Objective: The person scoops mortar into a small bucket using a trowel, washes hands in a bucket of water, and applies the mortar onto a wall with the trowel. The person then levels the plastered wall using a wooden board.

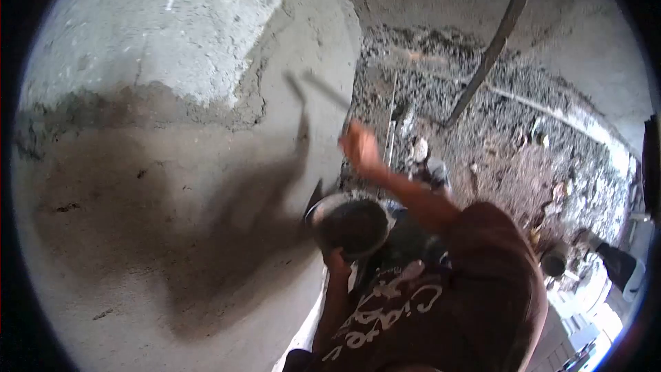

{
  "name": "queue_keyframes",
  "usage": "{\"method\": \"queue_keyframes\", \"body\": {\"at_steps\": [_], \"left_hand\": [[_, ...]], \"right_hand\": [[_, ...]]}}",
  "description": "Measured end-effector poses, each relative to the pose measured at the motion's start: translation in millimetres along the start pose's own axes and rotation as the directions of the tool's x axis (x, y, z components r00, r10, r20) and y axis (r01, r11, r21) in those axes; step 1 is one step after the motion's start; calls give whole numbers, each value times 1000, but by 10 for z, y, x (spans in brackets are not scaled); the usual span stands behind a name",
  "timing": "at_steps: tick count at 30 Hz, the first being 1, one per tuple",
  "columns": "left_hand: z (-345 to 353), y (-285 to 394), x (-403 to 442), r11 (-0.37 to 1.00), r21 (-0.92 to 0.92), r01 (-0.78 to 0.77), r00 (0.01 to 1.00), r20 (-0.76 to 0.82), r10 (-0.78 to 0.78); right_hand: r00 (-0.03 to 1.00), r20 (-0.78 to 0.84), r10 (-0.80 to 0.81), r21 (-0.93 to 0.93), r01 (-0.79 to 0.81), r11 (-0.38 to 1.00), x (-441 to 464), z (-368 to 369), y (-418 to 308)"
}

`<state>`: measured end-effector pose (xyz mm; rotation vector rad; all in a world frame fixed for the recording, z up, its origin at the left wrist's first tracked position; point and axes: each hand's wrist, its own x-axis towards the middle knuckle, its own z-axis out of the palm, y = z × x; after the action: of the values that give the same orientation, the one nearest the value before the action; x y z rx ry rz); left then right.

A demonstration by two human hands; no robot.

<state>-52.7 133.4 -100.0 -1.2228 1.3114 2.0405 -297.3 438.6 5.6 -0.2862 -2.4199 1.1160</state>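
My left hand (337, 260) grips the rim of a round pan (383, 215) from below, close against the wall. Dark grey wet mortar (354, 227) fills much of the pan. Raised above it, my right hand (361, 146) is closed on a trowel (326, 89), seen edge-on and blurred, with its thin blade near the wall face. Smooth grey plaster (303, 41) covers the wall around the blade, and a lighter rough patch (186, 34) borders it at the upper left. Shadows of my arm and the tool fall on the wall.
A pole (496, 41) leans at the upper right, its foot on rubble-strewn ground (496, 158). A second wall (585, 41) rises behind. At the lower right are a small cylindrical container (555, 260) and a dark object (616, 265) beside pale items.
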Motion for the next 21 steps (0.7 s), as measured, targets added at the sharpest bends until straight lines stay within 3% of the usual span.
{"method": "queue_keyframes", "body": {"at_steps": [1, 2, 4, 5, 6, 7, 8, 10, 11, 12, 13, 14, 16, 17, 18, 20, 21], "left_hand": [[614, 264, -597, 982, 64, -178, 984, 1, 178], [809, 342, -809, 985, 47, -164, 986, -15, 164], [945, 412, -1018, 976, -67, -209, 978, -36, 207], [919, 420, -948, 961, 81, -265, 961, -53, 270], [824, 385, -922, 926, 228, -301, 943, -72, 324], [947, 422, -1028, 942, 163, -294, 951, -50, 306], [1132, 521, -1148, 949, 99, -298, 953, -24, 302], [1350, 593, -1296, 945, 153, -290, 954, -26, 297], [1412, 607, -1328, 928, 237, -288, 954, -11, 299], [1385, 509, -1197, 931, 226, -287, 954, -23, 300], [1329, 335, -945, 819, 381, -429, 899, 87, 430], [1337, 229, -805, 659, 507, -555, 822, 216, 527], [1720, 432, -1087, 745, 475, -469, 874, 127, 469], [1883, 532, -1246, 817, 439, -374, 918, 48, 394], [1965, 557, -1334, 819, 435, -375, 917, 43, 398], [2040, 493, -1513, 849, 376, -370, 927, 94, 363], [2091, 389, -1520, 751, 447, -486, 862, 103, 497]], "right_hand": [[996, 87, 6, 242, -27, 970, -272, -115, -273], [989, 146, 31, 308, -75, 948, -602, -232, -439], [838, 545, 5, -2, -4, 1000, -1271, -395, -225], [826, 564, 8, -22, 5, 1000, -1360, -617, -121], [722, 684, 106, -8, -138, 990, -1493, -887, -49], [588, 788, 185, -23, -272, 962, -1566, -1115, -5], [565, 805, 183, -43, -252, 967, -1518, -1257, -21], [339, 904, 260, -321, 138, 937, -1248, -1379, -45], [328, 910, 253, -316, 156, 936, -1174, -1243, 59], [232, 948, 218, -285, 315, 905, -1169, -979, 224], [131, 972, 194, -233, 465, 854, -1214, -779, 346], [125, 974, 189, -226, 477, 849, -1337, -695, 391], [364, 929, -71, -117, 468, 876, -1547, -636, 402], [272, 960, 66, -195, 481, 855, -1257, -955, 45], [269, 961, 61, -190, 487, 852, -1044, -1109, 29], [98, 981, -168, 62, 661, 748, -716, -1434, 120], [155, 978, -138, 4, 648, 761, -481, -1710, -161]]}}
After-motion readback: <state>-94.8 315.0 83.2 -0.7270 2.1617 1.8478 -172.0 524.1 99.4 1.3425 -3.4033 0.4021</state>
